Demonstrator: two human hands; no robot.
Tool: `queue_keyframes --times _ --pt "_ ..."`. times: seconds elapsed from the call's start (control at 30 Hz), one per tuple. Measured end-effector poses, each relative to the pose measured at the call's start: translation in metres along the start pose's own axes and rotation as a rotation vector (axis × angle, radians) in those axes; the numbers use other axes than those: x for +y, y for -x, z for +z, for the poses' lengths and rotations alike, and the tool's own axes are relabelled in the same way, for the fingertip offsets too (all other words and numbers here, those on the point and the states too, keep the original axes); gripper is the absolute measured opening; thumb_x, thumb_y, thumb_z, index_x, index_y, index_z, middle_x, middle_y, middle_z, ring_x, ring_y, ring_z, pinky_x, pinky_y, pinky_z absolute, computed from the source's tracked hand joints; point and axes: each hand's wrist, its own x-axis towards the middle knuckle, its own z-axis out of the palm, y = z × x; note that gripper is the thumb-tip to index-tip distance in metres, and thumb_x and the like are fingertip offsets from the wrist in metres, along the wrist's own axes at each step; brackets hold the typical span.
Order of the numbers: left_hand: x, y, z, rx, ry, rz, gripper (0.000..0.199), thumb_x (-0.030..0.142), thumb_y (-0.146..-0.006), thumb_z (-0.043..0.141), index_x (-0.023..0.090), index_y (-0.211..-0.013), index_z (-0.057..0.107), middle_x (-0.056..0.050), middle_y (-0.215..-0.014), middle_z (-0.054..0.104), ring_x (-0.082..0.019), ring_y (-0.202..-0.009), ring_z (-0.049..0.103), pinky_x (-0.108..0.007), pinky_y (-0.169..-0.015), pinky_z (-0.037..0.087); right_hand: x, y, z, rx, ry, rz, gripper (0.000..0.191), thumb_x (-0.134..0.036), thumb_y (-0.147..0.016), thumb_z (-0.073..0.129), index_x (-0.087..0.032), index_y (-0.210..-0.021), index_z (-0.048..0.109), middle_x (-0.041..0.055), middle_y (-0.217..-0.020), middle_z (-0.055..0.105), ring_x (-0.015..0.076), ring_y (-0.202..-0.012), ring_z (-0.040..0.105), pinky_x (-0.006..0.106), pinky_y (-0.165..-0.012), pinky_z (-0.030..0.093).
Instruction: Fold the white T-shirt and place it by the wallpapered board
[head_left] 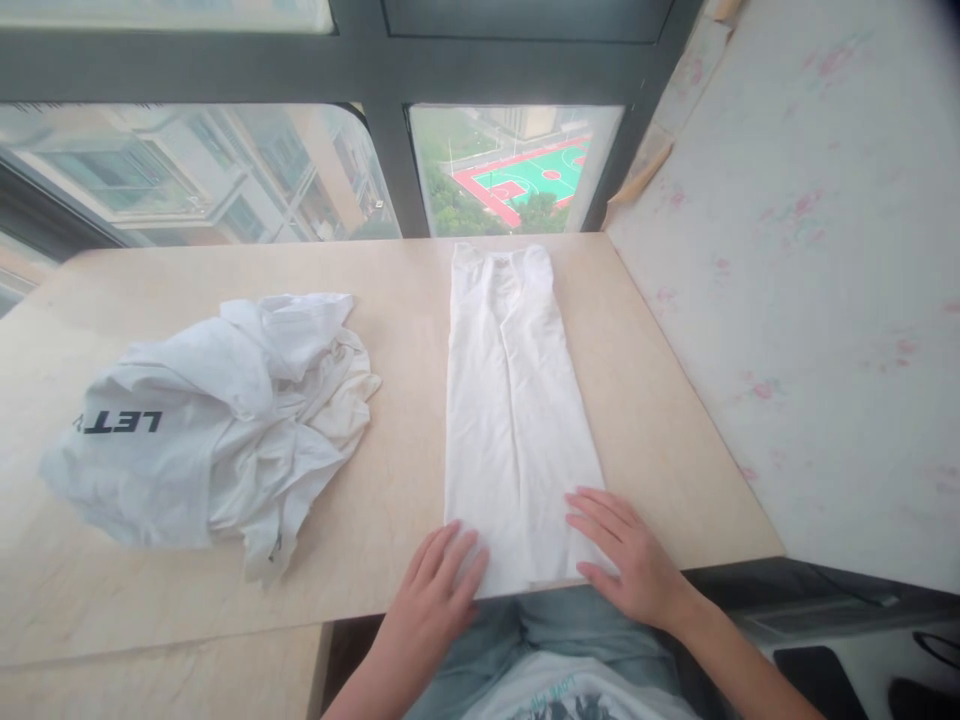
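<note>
Both hands lie flat with fingers spread, gripping nothing: the left hand [439,585] rests palm down on the near left corner of a folded white garment [514,420], the right hand [626,560] on its near right corner. That garment lies as a long narrow strip on the counter [660,420], running away toward the window. Well apart to the left sits a crumpled pile of white clothes [217,420] with dark lettering

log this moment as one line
left hand: flat on folded white garment near edge | right hand: flat on same | crumpled white shirts: left on table
</note>
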Motion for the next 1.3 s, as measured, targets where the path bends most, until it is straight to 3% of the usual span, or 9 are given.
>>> queue_keyframes --times 0.1,0.27,0.47,0.6,0.83,0.93,1.07,1.23,1.3 --pt "0.000 0.012 0.008 0.079 -0.026 0.054 0.046 0.006 -0.090 0.051 0.022 -0.133 0.058 -0.007 -0.133 0.065 -0.027 -0.131 0.055 -0.046 -0.108 0.049 -0.005 0.013 0.003 -0.085 0.073 -0.033 0.067 -0.036 -0.083 0.063 -0.023 -0.147 0.049 0.0112 -0.154 0.042 0.0319 -0.145 0.037 0.057 -0.116 0.039" --pt "0.004 0.029 0.014 0.125 0.021 0.111 0.042 0.007 -0.096 0.043 0.021 -0.132 0.060 -0.005 -0.130 0.067 -0.024 -0.130 0.055 -0.042 -0.111 0.045 -0.006 0.030 0.006 -0.116 0.117 -0.086 0.080 -0.011 -0.072 0.052 -0.024 -0.151 0.044 0.0072 -0.156 0.038 0.0278 -0.147 0.032 0.053 -0.118 0.038" --pt "0.008 0.031 0.006 0.166 0.131 0.121 0.034 0.009 -0.097 0.042 0.019 -0.122 0.063 -0.007 -0.116 0.072 -0.019 -0.114 0.062 -0.038 -0.106 0.049 -0.003 0.053 0.006 0.015 0.053 -0.149 0.077 -0.002 -0.077 0.042 -0.035 -0.145 0.050 0.0007 -0.145 0.054 0.0200 -0.139 0.046 0.043 -0.111 0.050" --pt "0.017 0.024 -0.007 0.163 0.290 0.033 0.032 0.004 -0.091 0.041 0.020 -0.109 0.063 -0.006 -0.098 0.072 -0.017 -0.091 0.065 -0.034 -0.087 0.055 -0.007 0.055 -0.002 0.111 0.012 -0.143 0.062 -0.002 -0.083 0.042 -0.030 -0.135 0.060 0.0033 -0.126 0.068 0.0183 -0.124 0.062 0.038 -0.102 0.056" --pt "0.038 0.029 -0.045 -0.316 0.776 -0.265 0.034 0.004 -0.069 0.056 0.023 -0.095 0.067 -0.002 -0.092 0.072 -0.017 -0.087 0.066 -0.027 -0.080 0.052 -0.045 0.041 -0.066 -0.216 -0.197 -0.012 0.032 -0.011 -0.086 0.051 -0.022 -0.104 0.075 0.0058 -0.095 0.075 0.0158 -0.089 0.071 0.024 -0.084 0.055" --pt "0.025 0.000 -0.073 -0.352 0.953 -0.440 0.016 0.021 -0.087 0.056 0.023 -0.098 0.068 -0.002 -0.099 0.071 -0.018 -0.095 0.065 -0.029 -0.090 0.049 -0.048 0.008 -0.098 -0.279 -0.306 0.128 0.028 -0.018 -0.090 0.051 -0.022 -0.103 0.076 0.0055 -0.097 0.075 0.0168 -0.088 0.070 0.024 -0.081 0.054" --pt "-0.020 -0.068 -0.107 -0.241 1.189 -0.547 0.023 0.040 -0.091 0.060 0.018 -0.095 0.066 -0.003 -0.088 0.068 -0.017 -0.086 0.062 -0.025 -0.077 0.048 -0.022 -0.056 -0.130 -0.203 -0.375 0.245 0.027 -0.028 -0.094 0.052 -0.019 -0.103 0.076 0.0058 -0.102 0.074 0.0193 -0.094 0.069 0.025 -0.083 0.053" --pt "-0.102 -0.176 -0.130 -0.032 1.313 -0.439 0.024 0.036 -0.081 0.074 0.018 -0.097 0.068 -0.005 -0.094 0.071 -0.020 -0.093 0.065 -0.028 -0.084 0.049 0.039 -0.161 -0.153 0.156 -0.464 0.386 0.022 -0.033 -0.090 0.066 -0.012 -0.091 0.073 0.0032 -0.084 0.071 0.0184 -0.086 0.065 0.024 -0.073 0.051" --pt "-0.141 -0.224 -0.126 0.033 1.315 -0.415 0.029 0.037 -0.079 0.074 0.017 -0.099 0.069 -0.008 -0.096 0.072 -0.023 -0.097 0.066 -0.034 -0.088 0.050 0.066 -0.209 -0.152 0.264 -0.490 0.419 0.026 -0.035 -0.092 0.065 -0.010 -0.100 0.070 0.0040 -0.093 0.069 0.0184 -0.090 0.064 0.028 -0.078 0.053"
